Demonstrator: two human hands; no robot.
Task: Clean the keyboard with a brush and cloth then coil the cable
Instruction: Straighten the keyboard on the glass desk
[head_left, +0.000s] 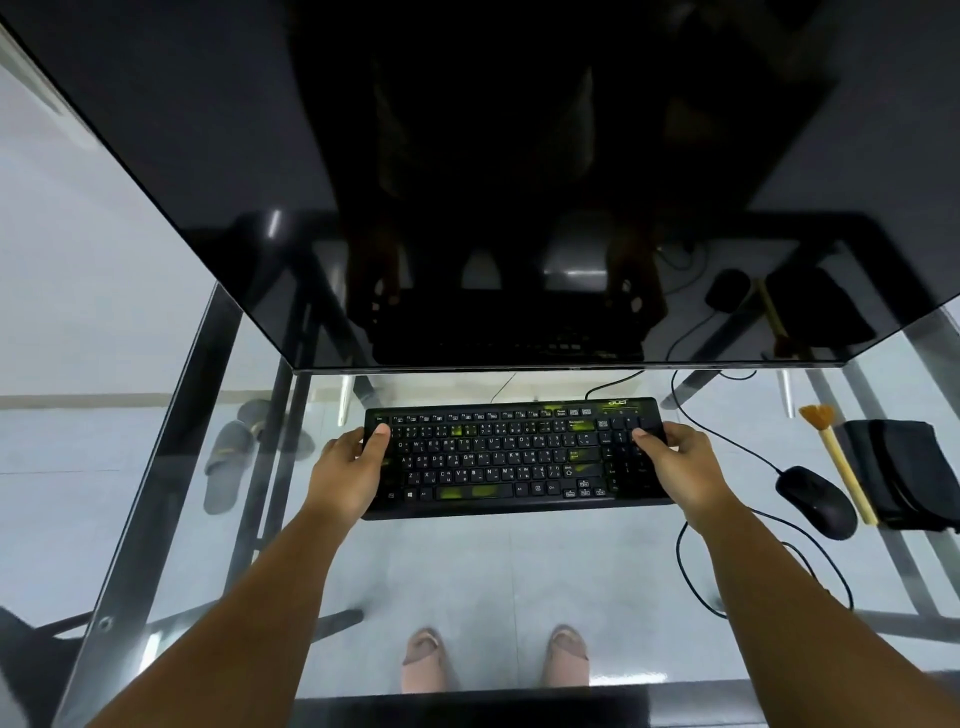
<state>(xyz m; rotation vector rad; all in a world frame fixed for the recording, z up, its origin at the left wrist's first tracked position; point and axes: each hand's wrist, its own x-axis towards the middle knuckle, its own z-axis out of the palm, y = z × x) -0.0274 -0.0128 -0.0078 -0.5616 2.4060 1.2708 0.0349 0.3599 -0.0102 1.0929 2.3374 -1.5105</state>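
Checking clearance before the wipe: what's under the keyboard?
The keyboard lies on the glass desk. Through the glass, pale floor tiles and two feet show nearer the camera. The keyboard's body covers whatever is directly beneath it. Each hand, left hand and right hand, grips an end.

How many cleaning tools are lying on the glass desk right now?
2: a brush right of the mouse, and a dark folded cloth just right of the brush. None seems hidden.

I see the black keyboard (511, 457) lying flat on the glass desk (519, 571), green smears on several keys. Its cable (613, 382) leaves the back edge. Right of it lie a tan brush (839, 462) and what looks like a folded dark cloth (901, 473).
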